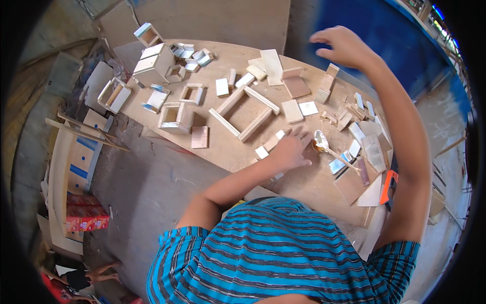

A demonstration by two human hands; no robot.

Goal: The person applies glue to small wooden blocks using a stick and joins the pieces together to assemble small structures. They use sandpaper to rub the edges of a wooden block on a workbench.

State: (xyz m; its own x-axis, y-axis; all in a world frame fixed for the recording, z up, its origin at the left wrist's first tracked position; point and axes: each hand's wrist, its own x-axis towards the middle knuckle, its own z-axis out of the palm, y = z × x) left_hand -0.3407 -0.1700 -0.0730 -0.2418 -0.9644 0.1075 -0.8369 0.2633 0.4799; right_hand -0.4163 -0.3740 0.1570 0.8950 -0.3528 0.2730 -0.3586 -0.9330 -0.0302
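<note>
My left hand [292,150] is low over the middle of the wooden table [202,162], its fingers spread and nothing seen in them. Partly beneath it are a small wooden block [271,144] and a white-faced block [261,152]; whether it touches them I cannot tell. Just right of its fingertips sits a small container with white paste [320,137], a stick [340,158] slanting out of it. My right hand [344,46] is raised past the table's far right edge, thumb and fingers apart, with nothing visible in it. A square wooden frame [255,123] lies left of my left hand.
Small wooden drawers and boxes [153,65] crowd the far left of the table. Loose boards [272,67] lie at the back, offcuts [372,149] at the right near an orange tool [389,186]. Red cartons [87,213] stand at left; another person [76,278] is partly visible lower left.
</note>
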